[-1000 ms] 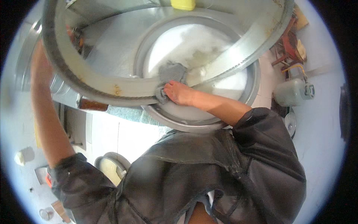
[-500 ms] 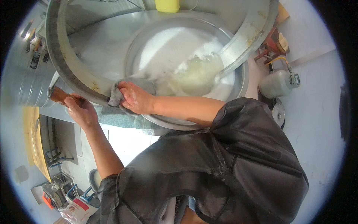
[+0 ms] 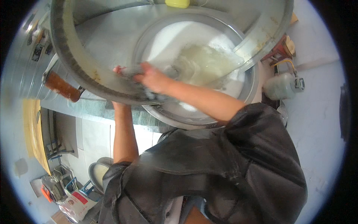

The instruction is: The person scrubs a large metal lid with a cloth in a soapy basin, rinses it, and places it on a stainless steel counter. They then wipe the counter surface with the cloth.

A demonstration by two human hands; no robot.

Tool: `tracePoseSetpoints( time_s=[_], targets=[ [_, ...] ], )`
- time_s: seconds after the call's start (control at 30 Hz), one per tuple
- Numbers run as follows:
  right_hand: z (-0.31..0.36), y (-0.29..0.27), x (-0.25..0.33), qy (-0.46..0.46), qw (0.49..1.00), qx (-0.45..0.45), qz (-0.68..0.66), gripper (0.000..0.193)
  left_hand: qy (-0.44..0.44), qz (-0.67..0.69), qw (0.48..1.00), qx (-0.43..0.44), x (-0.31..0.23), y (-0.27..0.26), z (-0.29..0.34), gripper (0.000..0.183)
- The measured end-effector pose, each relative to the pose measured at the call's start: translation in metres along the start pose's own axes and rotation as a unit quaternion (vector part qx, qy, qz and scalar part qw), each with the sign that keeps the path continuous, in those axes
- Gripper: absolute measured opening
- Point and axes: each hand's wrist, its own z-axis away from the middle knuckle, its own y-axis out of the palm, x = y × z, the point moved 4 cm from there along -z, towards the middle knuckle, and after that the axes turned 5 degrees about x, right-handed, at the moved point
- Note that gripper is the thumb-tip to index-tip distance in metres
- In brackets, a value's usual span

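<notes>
A large, deep metal ring (image 3: pixel 84 71) leans over a wide metal basin (image 3: pixel 238 31) of foamy water, part of it dipping into the water. A wooden handle (image 3: pixel 61 87) sticks out from its left side. My right hand (image 3: pixel 154 79), slightly blurred, is closed on a grey cloth (image 3: pixel 132 72) against the ring's near inner wall. My left forearm rises behind the ring's near edge. Only reddish fingertips of my left hand (image 3: pixel 118 70) show inside the ring beside the cloth; the palm is hidden, and the hand appears to grip the ring's wall.
The basin sits on a metal counter (image 3: pixel 108 28). A yellow container (image 3: pixel 177 3) stands at the back. On the right is a gas cylinder (image 3: pixel 279 86) with a yellow hose, near a red stool (image 3: pixel 278 48). Low on the left are a pot (image 3: pixel 100 172) and a white sack (image 3: pixel 77 205).
My left hand has let go of the wooden handle and moved right, behind the ring's near edge. My right hand has slid the cloth slightly right along the ring. The view has shifted slightly.
</notes>
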Motion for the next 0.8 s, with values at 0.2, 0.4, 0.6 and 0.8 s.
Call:
tracePoseSetpoints(
  time_s=[0.2, 0.4, 0.6, 0.8],
  targets=[
    [0.018, 0.026, -0.012, -0.115, 0.967, -0.069, 0.217, 0.028, 0.027, -0.979, 0.197, 0.037, -0.007, 0.046, -0.012, 0.031],
    [0.088, -0.071, -0.100, 0.065, 0.893, 0.062, 0.442, 0.033, -0.062, -0.777, -0.623, -0.063, -0.043, 0.015, -0.029, 0.044],
    [0.101, -0.164, -0.093, 0.065, 0.862, 0.068, 0.498, 0.024, -0.017, -0.778, -0.627, -0.032, -0.048, 0.012, -0.030, 0.057],
    [0.109, -0.296, -0.063, 0.068, 0.869, -0.177, 0.456, 0.019, -0.008, -0.771, -0.635, -0.048, -0.040, 0.013, -0.032, 0.057]
  ],
)
